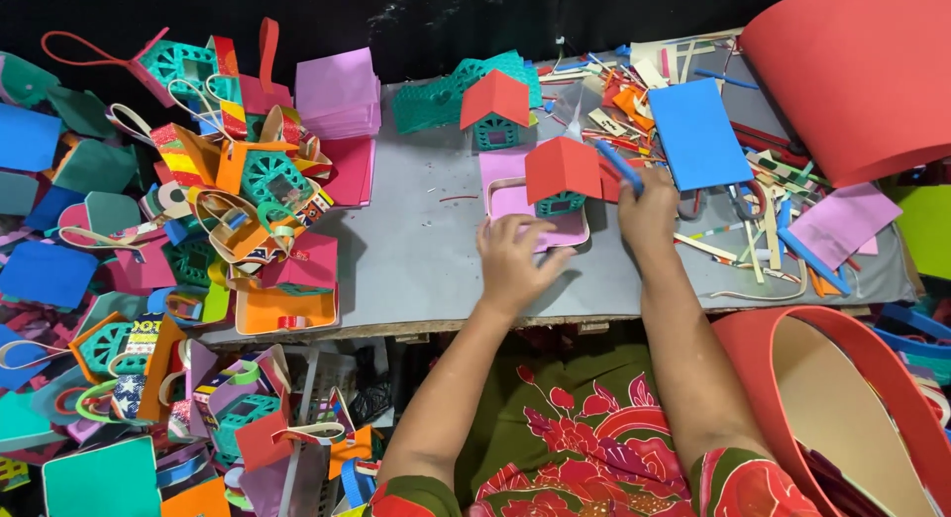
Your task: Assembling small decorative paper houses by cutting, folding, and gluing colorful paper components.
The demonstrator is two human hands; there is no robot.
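Left hand (512, 262) presses flat on the pink sheet (515, 195) under the red-roofed house (562, 178); right hand's (649, 212) grip clasps a blue tool (618, 167).

A second little house (494, 109) with a red roof stands at the back of the grey worktop (416, 259). A stack of pink foam squares (338, 93) sits to its left. A blue foam sheet (698, 133) lies among scraps. A big red foam roll (854, 71) fills one corner.
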